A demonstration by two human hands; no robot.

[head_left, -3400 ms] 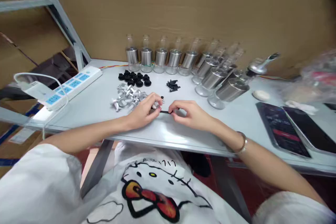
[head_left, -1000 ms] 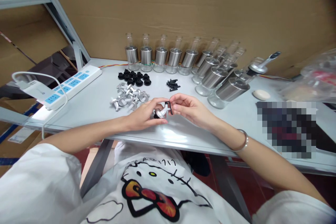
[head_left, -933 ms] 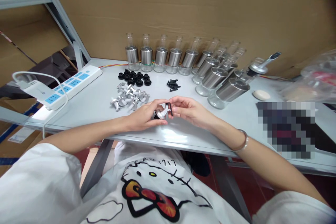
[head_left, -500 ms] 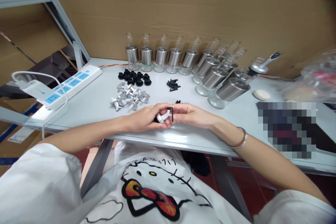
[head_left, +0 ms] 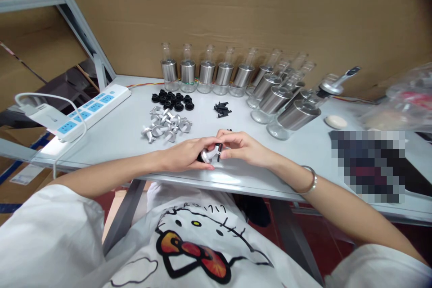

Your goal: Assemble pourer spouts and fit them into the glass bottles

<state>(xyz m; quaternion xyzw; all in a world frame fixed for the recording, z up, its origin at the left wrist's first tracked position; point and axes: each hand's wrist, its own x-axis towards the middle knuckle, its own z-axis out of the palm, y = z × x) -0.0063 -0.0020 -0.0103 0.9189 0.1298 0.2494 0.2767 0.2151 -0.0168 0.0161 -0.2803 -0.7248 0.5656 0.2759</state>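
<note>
Held the spout [head_left: 206,156] in the left hand [head_left: 189,154], with fingers and thumb partly closed around its round silver body, low over the near edge of the table [head_left: 135,121]. Had the black clip [head_left: 219,153] roughly upright at the spout's right end, between the hands. Bent the right hand [head_left: 248,147] nearly closed around the clip, with the thumb right at it (could not tell whether pinched or merely touched). Looked best served, as a judgement, by a firm left grip on the wide body, free of the narrow end, and by only light fingertip pressure from the right. Called for squaring the clip to the spout before any push, since likely to twist or slip if pressed askew. Seemed wise to work low over the table, so as to catch any dropped part. Could not make out the exact fit, with fingers partly in the way.

Saw small black bits [head_left: 230,130] just beyond the right fingers, easy to nudge with a knuckle. Found more clips [head_left: 222,110] farther off, with silver spouts [head_left: 165,126] and black stoppers [head_left: 173,100] to the left, and bottles [head_left: 188,72] along the far side.
</note>
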